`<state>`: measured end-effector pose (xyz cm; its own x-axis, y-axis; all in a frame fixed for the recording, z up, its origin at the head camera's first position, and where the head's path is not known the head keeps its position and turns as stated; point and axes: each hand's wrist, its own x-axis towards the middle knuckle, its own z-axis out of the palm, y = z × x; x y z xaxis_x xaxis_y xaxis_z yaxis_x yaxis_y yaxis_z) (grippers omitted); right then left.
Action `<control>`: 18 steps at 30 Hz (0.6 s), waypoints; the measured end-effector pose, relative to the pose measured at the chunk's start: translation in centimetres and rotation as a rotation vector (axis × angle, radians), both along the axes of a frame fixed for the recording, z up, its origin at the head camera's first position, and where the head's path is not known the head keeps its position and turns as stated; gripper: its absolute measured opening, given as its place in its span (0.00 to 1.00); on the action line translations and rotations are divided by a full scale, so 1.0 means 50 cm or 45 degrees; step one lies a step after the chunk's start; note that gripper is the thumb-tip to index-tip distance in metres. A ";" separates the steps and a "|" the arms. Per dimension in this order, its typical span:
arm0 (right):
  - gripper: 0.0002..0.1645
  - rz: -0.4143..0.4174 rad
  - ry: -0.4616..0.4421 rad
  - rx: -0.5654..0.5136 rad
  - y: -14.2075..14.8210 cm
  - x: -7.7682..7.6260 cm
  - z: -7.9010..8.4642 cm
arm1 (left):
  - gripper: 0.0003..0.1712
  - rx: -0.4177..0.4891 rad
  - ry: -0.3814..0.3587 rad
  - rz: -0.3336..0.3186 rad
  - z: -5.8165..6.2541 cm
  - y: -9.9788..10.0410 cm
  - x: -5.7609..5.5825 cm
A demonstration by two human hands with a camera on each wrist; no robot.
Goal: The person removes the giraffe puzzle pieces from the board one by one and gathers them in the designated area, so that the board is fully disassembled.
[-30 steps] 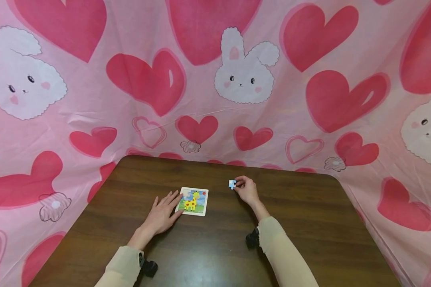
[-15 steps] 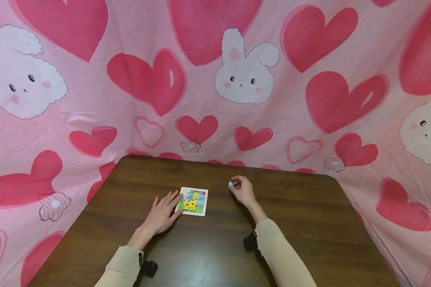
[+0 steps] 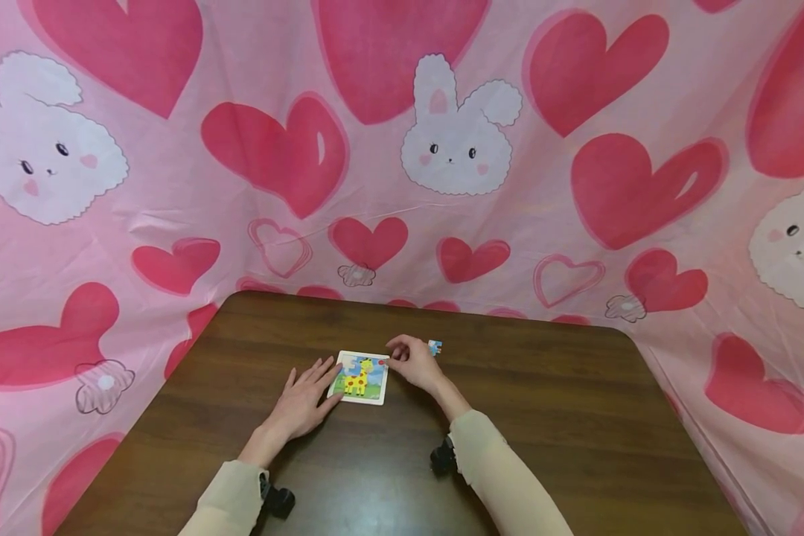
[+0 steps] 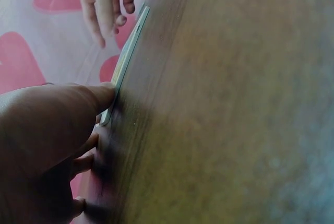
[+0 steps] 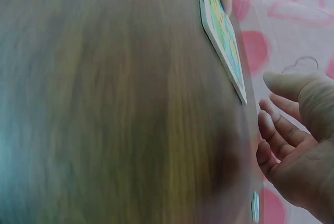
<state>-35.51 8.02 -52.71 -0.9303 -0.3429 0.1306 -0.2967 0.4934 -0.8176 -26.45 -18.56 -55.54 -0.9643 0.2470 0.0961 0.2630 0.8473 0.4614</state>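
Note:
A square giraffe jigsaw board (image 3: 368,387) with a white border lies on the table. Its upper left part shows a pale patch beside the blue sky. My left hand (image 3: 301,402) rests at its left edge, fingers spread and thumb on the lower left border; the left wrist view shows that thumb (image 4: 104,94) on the rim. Near the upper right corner hovers my right hand (image 3: 415,363), fingers loosely bent. In the right wrist view the gap between thumb and fingers holds nothing. A small blue jigsaw piece (image 3: 435,347) lies on the table just behind the right hand.
The brown wooden table (image 3: 549,402) has rounded far corners. A pink cloth (image 3: 388,201) with hearts and rabbit faces hangs around its back and sides. Black wrist cameras, one (image 3: 281,502) on the left and one (image 3: 444,456) on the right, hang beneath the sleeves.
My right hand has let go of the blue jigsaw piece and moved left to the board's upper right corner. The piece lies turned on the table. My left hand has stayed in place.

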 end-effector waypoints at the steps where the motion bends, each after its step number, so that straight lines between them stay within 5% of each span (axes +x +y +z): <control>1: 0.17 0.017 -0.001 0.006 -0.007 0.001 0.000 | 0.40 -0.011 -0.012 0.000 0.004 0.001 0.002; 11: 0.17 0.146 -0.008 0.037 -0.060 0.009 0.001 | 0.41 0.001 0.005 -0.004 0.004 -0.001 0.002; 18: 0.17 0.146 -0.034 0.091 -0.080 0.004 -0.006 | 0.40 -0.012 0.007 -0.007 0.003 -0.002 0.000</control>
